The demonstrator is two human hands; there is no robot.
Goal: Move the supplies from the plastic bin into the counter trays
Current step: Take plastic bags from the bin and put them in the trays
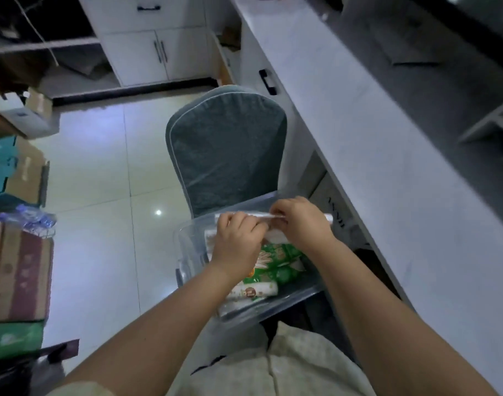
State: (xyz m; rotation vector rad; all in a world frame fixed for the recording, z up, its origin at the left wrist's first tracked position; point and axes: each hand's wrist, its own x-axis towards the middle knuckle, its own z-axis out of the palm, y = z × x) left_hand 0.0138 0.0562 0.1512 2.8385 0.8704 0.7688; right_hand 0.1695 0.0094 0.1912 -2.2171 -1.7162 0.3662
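Observation:
A clear plastic bin (187, 247) rests on a chair seat in front of me. Inside lie green-and-white packets (284, 261) and a white tube-shaped pack (253, 291). Both hands are over the bin's far side, gripping a long clear plastic-wrapped bundle (327, 216) held level. My left hand (238, 238) is closed on its left part, and my right hand (301, 221) pinches it near the middle. The bundle's contents are too blurred to tell. The white counter (387, 155) runs along the right; a tray edge (490, 121) shows at far right.
The grey-green chair back (227, 150) stands just beyond the bin. Cardboard boxes (18, 270) are stacked at the left, with more boxes (16, 172) behind them. White cabinets (147, 47) line the far wall. Glossy tiled floor (101, 181) lies between.

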